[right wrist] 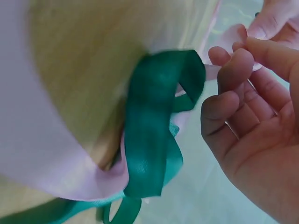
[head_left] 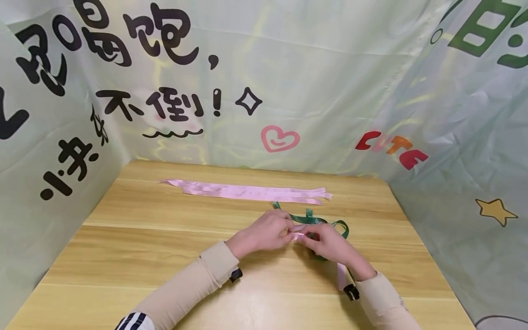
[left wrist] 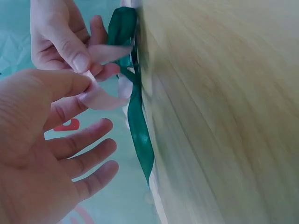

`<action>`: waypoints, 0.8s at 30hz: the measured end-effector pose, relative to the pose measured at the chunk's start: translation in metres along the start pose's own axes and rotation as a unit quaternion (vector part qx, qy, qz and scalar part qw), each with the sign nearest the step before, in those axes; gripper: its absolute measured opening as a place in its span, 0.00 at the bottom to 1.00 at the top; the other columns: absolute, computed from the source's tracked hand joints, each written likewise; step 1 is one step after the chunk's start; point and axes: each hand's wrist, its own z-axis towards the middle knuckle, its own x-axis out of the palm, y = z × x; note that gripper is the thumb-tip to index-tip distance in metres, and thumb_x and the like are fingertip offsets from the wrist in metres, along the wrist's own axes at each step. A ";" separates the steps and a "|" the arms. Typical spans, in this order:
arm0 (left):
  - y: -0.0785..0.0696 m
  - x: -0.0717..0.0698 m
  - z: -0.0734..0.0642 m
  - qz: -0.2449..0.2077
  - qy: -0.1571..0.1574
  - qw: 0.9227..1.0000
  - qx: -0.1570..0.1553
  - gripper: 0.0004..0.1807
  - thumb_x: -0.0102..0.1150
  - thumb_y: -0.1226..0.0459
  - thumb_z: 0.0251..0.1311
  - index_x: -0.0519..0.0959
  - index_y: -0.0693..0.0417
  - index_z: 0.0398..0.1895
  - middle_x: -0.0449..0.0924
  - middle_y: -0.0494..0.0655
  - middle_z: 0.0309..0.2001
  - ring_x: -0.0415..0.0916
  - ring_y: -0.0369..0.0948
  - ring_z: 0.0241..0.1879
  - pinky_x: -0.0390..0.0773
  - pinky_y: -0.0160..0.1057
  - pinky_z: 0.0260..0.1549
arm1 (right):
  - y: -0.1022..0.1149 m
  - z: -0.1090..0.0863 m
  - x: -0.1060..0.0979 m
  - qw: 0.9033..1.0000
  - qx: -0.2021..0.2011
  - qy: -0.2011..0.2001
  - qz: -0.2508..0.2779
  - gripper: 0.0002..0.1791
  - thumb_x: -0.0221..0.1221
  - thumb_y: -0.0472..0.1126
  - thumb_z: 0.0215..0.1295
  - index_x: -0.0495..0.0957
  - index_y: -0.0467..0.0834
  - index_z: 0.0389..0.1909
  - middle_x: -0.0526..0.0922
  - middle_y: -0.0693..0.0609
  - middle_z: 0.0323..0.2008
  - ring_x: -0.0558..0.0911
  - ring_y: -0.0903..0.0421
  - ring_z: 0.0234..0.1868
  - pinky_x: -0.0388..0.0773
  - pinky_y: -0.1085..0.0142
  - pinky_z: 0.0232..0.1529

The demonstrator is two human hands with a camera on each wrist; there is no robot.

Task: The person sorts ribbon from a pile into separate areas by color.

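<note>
Both hands are close together over the wooden table. My left hand (head_left: 268, 231) pinches a pink ribbon (left wrist: 106, 99) between thumb and forefinger, its other fingers spread loosely in the left wrist view. Facing it, my right hand (head_left: 330, 243) pinches the pink ribbon too, thumb against fingertips. A green ribbon (right wrist: 149, 130) forms loops beside the right hand and overlaps the pink one. In the head view, the green ribbon trails behind the hands with its cut ends standing up, and a pink length hangs below the right wrist. The fingers hide where the pink ribbon is held.
Several pink ribbon strips (head_left: 247, 192) lie side by side across the back of the table (head_left: 165, 270). Printed cloth walls (head_left: 321, 91) enclose the table at the back and on both sides. Dark wrist straps (head_left: 351, 292) show at the cuffs.
</note>
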 end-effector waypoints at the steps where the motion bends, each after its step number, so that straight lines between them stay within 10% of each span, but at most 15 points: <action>1: 0.001 0.000 -0.001 0.002 -0.002 1.000 -0.002 0.08 0.63 0.58 0.73 0.89 0.49 0.44 0.86 0.43 0.47 0.81 0.40 0.48 0.79 0.40 0.54 | 0.001 -0.001 -0.002 1.000 0.011 -0.001 0.003 0.08 0.63 0.46 0.76 0.88 0.47 0.43 0.75 0.60 0.18 0.67 0.68 0.15 0.69 0.70 0.20; 18: 0.021 -0.019 -0.019 -0.014 -0.068 0.997 -0.030 0.18 0.63 0.58 0.73 0.76 0.48 0.22 0.78 0.41 0.29 0.73 0.39 0.33 0.74 0.38 0.41 | 0.007 -0.009 -0.030 0.994 0.082 0.006 0.075 0.17 0.60 0.54 0.78 0.84 0.43 0.39 0.75 0.48 0.17 0.76 0.47 0.17 0.73 0.64 0.21; 24: 0.031 -0.034 -0.029 -0.032 -0.080 0.996 -0.035 0.18 0.63 0.58 0.73 0.76 0.48 0.22 0.79 0.40 0.29 0.75 0.41 0.36 0.75 0.41 0.46 | 0.007 -0.011 -0.040 0.994 0.084 -0.011 0.070 0.12 0.60 0.51 0.78 0.84 0.48 0.38 0.73 0.50 0.17 0.73 0.53 0.18 0.69 0.65 0.23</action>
